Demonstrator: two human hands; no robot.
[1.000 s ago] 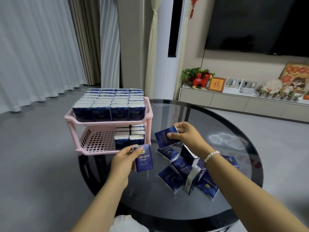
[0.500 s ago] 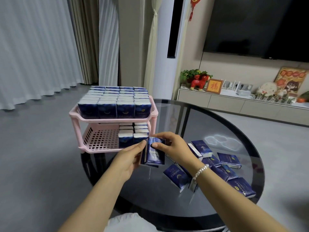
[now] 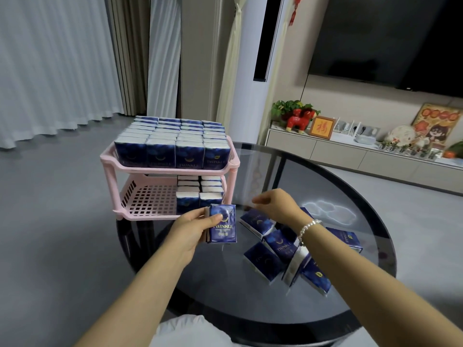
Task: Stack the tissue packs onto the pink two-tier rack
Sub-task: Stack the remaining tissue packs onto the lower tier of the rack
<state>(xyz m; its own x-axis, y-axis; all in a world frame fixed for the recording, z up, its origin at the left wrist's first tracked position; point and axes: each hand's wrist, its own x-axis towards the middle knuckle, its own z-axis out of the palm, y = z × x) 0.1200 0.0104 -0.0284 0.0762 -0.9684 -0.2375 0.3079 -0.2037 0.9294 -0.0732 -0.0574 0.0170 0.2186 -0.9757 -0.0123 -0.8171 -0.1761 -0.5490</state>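
The pink two-tier rack [image 3: 107, 159] stands at the left edge of the round table. Its top tier is filled with upright blue tissue packs [image 3: 172, 144]. Two rows of packs [image 3: 199, 194] fill the right side of the lower tier; its left side is bare grid. My left hand [image 3: 193, 229] grips two blue packs [image 3: 223, 225] held together, upright, just in front of the lower tier. My right hand [image 3: 274, 206] hovers with relaxed fingers over several loose packs [image 3: 270, 249] lying on the table and holds nothing.
The dark glass round table [image 3: 363, 196] carries the rack and the loose packs. A low white cabinet [image 3: 338, 151] with ornaments runs along the far wall under a television. Grey floor and curtains lie to the left.
My right hand passed its pack to the left hand, which now holds two together. The right hand let go and moved right, over the loose packs.
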